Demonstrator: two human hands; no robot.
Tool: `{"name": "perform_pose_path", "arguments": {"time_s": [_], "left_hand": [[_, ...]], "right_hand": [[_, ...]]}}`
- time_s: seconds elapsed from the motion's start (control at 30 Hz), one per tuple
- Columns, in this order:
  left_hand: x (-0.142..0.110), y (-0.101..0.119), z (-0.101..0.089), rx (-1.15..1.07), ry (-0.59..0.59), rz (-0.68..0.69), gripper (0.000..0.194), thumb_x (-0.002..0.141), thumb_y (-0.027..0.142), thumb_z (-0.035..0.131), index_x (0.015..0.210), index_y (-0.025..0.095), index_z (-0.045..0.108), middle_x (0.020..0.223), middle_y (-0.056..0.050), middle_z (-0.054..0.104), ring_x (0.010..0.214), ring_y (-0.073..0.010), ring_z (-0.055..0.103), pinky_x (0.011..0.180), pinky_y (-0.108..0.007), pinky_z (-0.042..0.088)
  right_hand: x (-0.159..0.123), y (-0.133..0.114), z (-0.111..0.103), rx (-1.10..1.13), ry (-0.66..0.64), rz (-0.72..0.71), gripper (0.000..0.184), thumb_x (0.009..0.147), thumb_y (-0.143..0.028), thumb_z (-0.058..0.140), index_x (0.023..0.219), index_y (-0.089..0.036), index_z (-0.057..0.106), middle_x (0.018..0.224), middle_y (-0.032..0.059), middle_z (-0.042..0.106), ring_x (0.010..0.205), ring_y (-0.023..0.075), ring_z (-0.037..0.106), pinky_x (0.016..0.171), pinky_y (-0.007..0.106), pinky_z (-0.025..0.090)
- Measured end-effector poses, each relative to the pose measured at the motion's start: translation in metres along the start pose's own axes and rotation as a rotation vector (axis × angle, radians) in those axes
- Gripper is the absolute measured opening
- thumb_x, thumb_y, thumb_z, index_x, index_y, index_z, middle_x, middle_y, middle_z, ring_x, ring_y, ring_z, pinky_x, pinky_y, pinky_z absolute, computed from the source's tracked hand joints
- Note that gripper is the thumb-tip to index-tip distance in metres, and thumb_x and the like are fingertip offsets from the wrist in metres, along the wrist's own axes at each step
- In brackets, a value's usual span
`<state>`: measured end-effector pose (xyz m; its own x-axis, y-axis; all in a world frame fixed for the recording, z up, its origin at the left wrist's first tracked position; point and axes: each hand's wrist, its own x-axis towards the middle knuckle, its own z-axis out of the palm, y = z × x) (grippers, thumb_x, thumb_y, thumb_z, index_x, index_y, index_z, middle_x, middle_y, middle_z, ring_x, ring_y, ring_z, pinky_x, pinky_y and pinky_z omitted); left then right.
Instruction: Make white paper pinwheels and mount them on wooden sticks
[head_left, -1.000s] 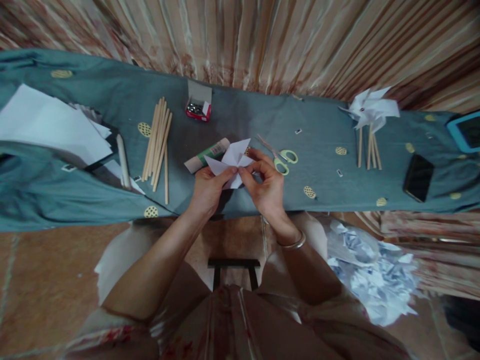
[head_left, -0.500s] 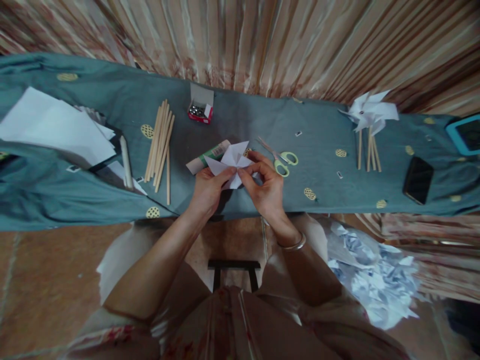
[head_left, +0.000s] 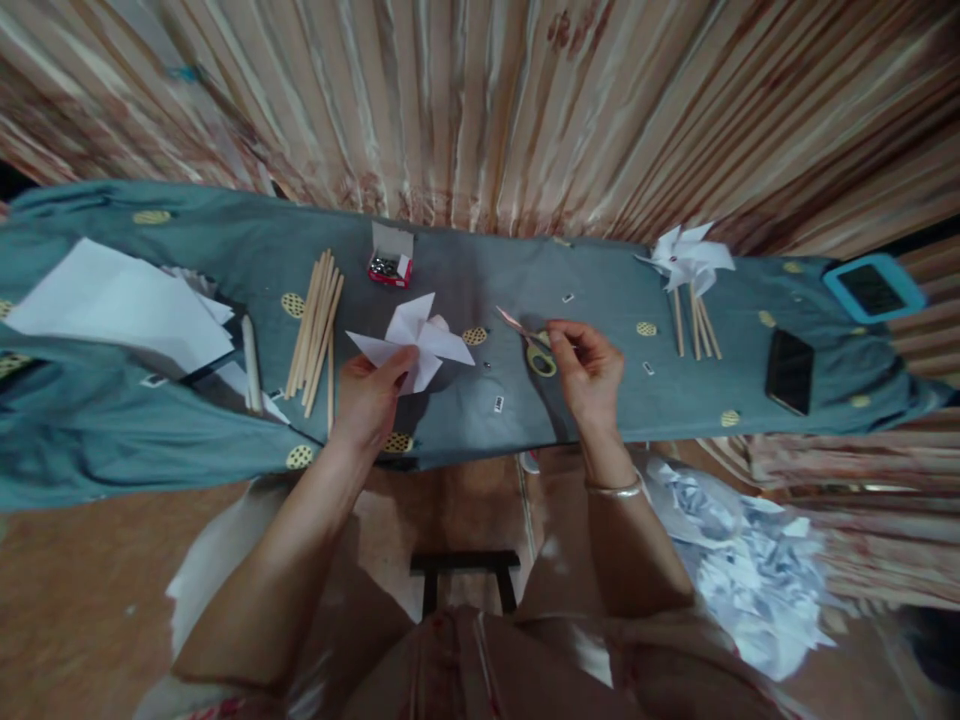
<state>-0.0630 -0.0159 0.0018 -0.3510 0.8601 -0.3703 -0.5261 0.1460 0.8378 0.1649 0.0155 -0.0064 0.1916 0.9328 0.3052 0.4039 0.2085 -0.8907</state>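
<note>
My left hand (head_left: 367, 400) pinches a white paper pinwheel (head_left: 420, 350) near its middle, thumb on top. Its four folded blades spread out above the cloth. Behind it lies a glue stick (head_left: 440, 322), almost wholly covered, only a pale end showing. My right hand (head_left: 589, 365) is closed at the green-handled scissors (head_left: 540, 355), fingertips on a handle loop, the blades pointing away to the upper left. Part of the handle is hidden by the fingers. A silver bangle circles the right wrist.
Left of centre lie wooden sticks (head_left: 315, 335), a white pen-like tool (head_left: 252, 365) and paper sheets (head_left: 127, 305). A small red box (head_left: 390, 270) holds metal pieces. At right are a finished pinwheel (head_left: 686, 258), more sticks (head_left: 701, 325), a phone (head_left: 790, 370) and a blue-framed device (head_left: 876, 288).
My hands have come apart. The left keeps the pinwheel and has shifted left; the right has let go of it, moved right and taken hold of the scissors. The camera view has tilted.
</note>
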Motion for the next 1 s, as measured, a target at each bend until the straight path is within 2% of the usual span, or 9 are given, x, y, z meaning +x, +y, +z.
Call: {"name": "perform_pose_path", "arguments": {"time_s": [0.13,0.23,0.37,0.47,0.73,0.87,1.0], "left_hand": [[0.0,0.006,-0.003,0.007,0.018,0.031,0.018,0.052,0.017,0.081,0.064,0.02,0.069,0.075,-0.002,0.074,0.077,-0.0194,0.069,0.074,-0.03,0.058],[-0.001,0.006,-0.003,0.023,0.004,0.042,0.021,0.05,0.02,0.083,0.065,0.02,0.069,0.072,-0.001,0.073,0.074,-0.0198,0.07,0.072,-0.03,0.058],[-0.002,0.003,-0.003,0.027,-0.018,0.038,0.025,0.048,0.023,0.085,0.066,0.017,0.069,0.069,-0.002,0.073,0.072,-0.0191,0.07,0.072,-0.03,0.058],[-0.003,0.002,-0.003,0.027,-0.02,0.034,0.029,0.047,0.023,0.086,0.069,0.016,0.07,0.071,-0.002,0.073,0.073,-0.0186,0.069,0.072,-0.03,0.056],[-0.005,0.004,-0.001,0.043,-0.027,0.011,0.027,0.046,0.024,0.085,0.068,0.017,0.071,0.07,0.001,0.072,0.065,-0.0135,0.064,0.065,-0.025,0.053],[-0.002,-0.002,-0.004,0.059,-0.006,0.015,0.029,0.045,0.025,0.086,0.069,0.016,0.071,0.071,0.0,0.073,0.066,-0.0146,0.065,0.066,-0.026,0.053],[0.0,-0.006,-0.006,0.088,0.019,0.01,0.026,0.045,0.025,0.084,0.067,0.017,0.072,0.07,-0.001,0.074,0.065,-0.0161,0.066,0.067,-0.027,0.054]], "right_hand": [[-0.004,0.007,0.001,-0.194,-0.236,-0.008,0.02,0.087,-0.032,0.059,0.094,-0.021,0.074,0.088,0.0038,0.076,0.075,0.0174,0.067,0.076,0.031,0.053],[-0.01,0.007,0.012,-0.294,-0.397,-0.109,0.019,0.087,-0.024,0.057,0.094,-0.022,0.075,0.096,0.0042,0.077,0.085,0.0194,0.07,0.084,0.033,0.053],[-0.013,0.005,0.027,-0.394,-0.481,-0.187,0.02,0.088,-0.02,0.058,0.099,-0.021,0.075,0.104,0.0071,0.077,0.098,0.0225,0.07,0.094,0.036,0.051],[-0.015,0.002,0.034,-0.469,-0.506,-0.209,0.017,0.088,-0.021,0.061,0.099,-0.02,0.074,0.103,0.0084,0.076,0.099,0.0242,0.069,0.095,0.038,0.051],[-0.019,0.0,0.043,-0.607,-0.519,-0.287,0.022,0.092,-0.017,0.05,0.091,-0.018,0.072,0.094,0.013,0.072,0.095,0.0268,0.064,0.09,0.04,0.05],[-0.022,0.001,0.04,-0.526,-0.502,-0.289,0.021,0.092,-0.016,0.049,0.089,-0.019,0.07,0.091,0.0111,0.073,0.089,0.0251,0.065,0.088,0.038,0.05],[-0.02,-0.003,0.03,-0.306,-0.369,-0.191,0.015,0.088,-0.02,0.054,0.084,-0.021,0.069,0.09,0.006,0.074,0.084,0.0207,0.066,0.085,0.034,0.05]]}}
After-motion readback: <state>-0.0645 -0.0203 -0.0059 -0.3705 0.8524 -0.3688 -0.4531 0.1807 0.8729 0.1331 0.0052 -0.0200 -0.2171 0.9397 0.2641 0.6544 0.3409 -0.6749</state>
